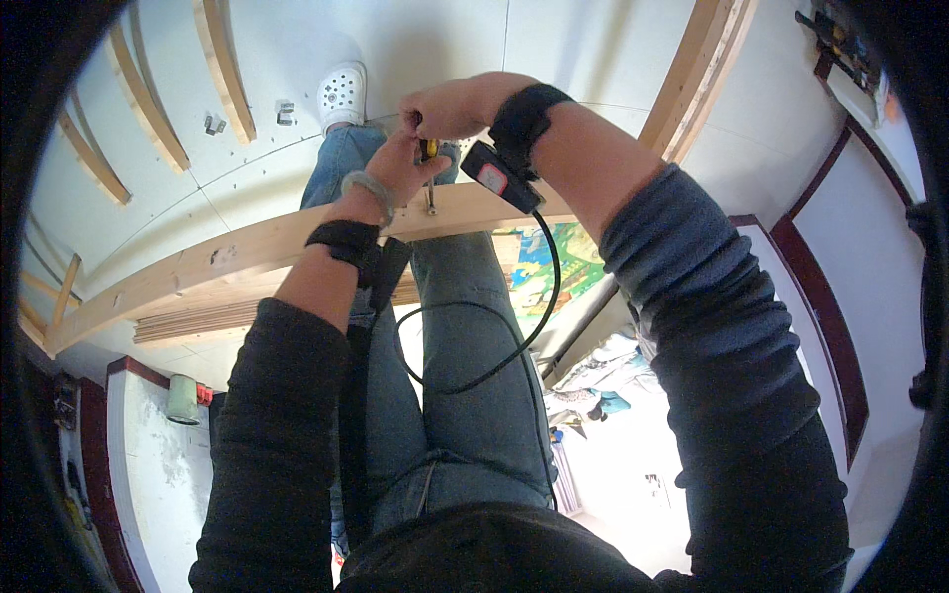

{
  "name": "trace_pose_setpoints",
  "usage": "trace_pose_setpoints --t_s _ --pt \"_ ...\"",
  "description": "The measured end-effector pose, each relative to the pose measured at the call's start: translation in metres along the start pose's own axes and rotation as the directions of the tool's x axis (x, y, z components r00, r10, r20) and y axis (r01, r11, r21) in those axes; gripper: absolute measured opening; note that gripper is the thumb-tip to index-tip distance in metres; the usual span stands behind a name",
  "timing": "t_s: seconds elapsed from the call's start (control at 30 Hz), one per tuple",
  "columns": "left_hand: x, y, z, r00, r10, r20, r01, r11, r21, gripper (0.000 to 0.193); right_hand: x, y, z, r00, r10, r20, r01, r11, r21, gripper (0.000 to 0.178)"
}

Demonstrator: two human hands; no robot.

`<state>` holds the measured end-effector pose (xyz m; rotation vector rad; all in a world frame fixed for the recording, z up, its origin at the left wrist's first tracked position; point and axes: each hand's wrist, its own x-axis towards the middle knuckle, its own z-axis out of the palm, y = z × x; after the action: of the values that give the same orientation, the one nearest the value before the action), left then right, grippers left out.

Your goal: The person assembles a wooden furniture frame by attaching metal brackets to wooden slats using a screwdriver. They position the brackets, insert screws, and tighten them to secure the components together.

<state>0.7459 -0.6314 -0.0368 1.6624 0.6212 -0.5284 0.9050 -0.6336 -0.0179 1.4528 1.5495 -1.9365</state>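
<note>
Right hand (453, 107) curled around upper end of yellow-black screwdriver (432, 150), left hand (397, 168) grasping lower down; screwdriver's shaft pointing at small metal fastener (432, 210) on wooden beam (267, 240), beam crossing over jeans (460, 296); white clog (343, 91) beyond

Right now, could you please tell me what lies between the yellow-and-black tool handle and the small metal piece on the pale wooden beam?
In the head view, a slim metal shaft lies between the handle and metal piece.
</note>
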Motion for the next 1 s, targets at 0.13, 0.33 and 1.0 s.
trace_pose_setpoints --t_s 0.13,0.33,1.0 --pt "-0.004 -0.004 -0.007 0.994 0.010 0.113 0.013 0.980 -0.201 0.041 -0.004 -0.009 -0.005 0.996 0.061 0.059 -0.062 0.998 0.006 0.025" --pt "0.004 0.012 0.011 0.979 -0.148 -0.143 0.158 0.986 0.061 0.040 -0.014 -0.021 0.004 0.938 0.307 -0.160 -0.332 0.931 -0.155 0.030" --pt "-0.011 -0.005 0.023 0.975 -0.005 -0.224 -0.071 0.942 -0.328 0.031 -0.023 -0.004 0.002 0.991 0.052 -0.125 -0.065 0.993 -0.101 0.032"
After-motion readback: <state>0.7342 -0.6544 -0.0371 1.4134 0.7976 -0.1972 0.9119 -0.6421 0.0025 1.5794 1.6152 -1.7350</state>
